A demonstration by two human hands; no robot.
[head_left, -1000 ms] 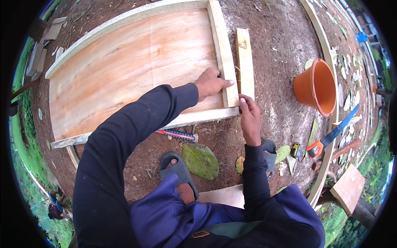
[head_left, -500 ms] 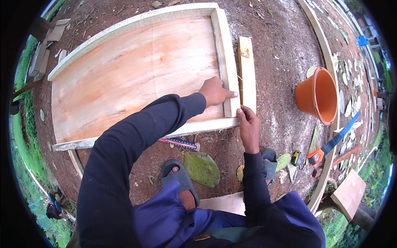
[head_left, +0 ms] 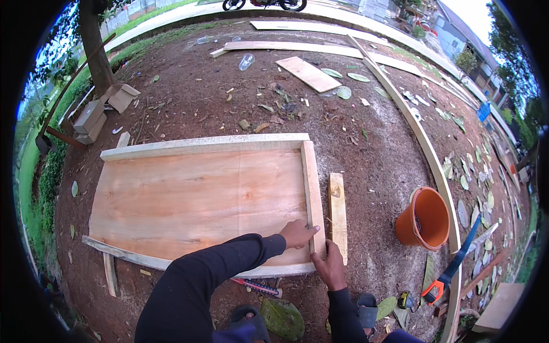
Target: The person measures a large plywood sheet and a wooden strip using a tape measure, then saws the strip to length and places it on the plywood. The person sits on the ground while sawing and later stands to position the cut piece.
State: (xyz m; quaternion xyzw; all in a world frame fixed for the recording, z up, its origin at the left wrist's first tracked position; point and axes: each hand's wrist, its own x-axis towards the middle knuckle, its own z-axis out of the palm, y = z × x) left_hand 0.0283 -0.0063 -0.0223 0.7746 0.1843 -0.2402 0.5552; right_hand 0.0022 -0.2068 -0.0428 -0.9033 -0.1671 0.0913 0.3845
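A shallow wooden frame lies on the ground: a plywood panel [head_left: 194, 194] with pale wooden strips along its far, near and right edges. My left hand [head_left: 298, 233] is at the right-hand strip [head_left: 310, 183], its thumb over the top and its fingers curled at the inner side. At the near right corner, my right hand [head_left: 331, 264] grips the same strip from outside, thumb towards the top. Just right of the frame, apart from it, lies a short wooden block [head_left: 338, 211]. A hammer [head_left: 257, 287] with a patterned handle lies by the near strip [head_left: 189, 266].
An orange bucket [head_left: 423, 220] stands to the right, beside a long board [head_left: 420, 134]. A handsaw [head_left: 454, 266] with an orange handle rests across that board, near a tape measure [head_left: 405, 300]. Loose planks [head_left: 309, 73] lie farther off; cardboard boxes [head_left: 91, 117] sit by a tree.
My view has tilted upward, so the frame sits lower and the far yard shows. Both hands stay at the frame's near right corner, with little visible shift.
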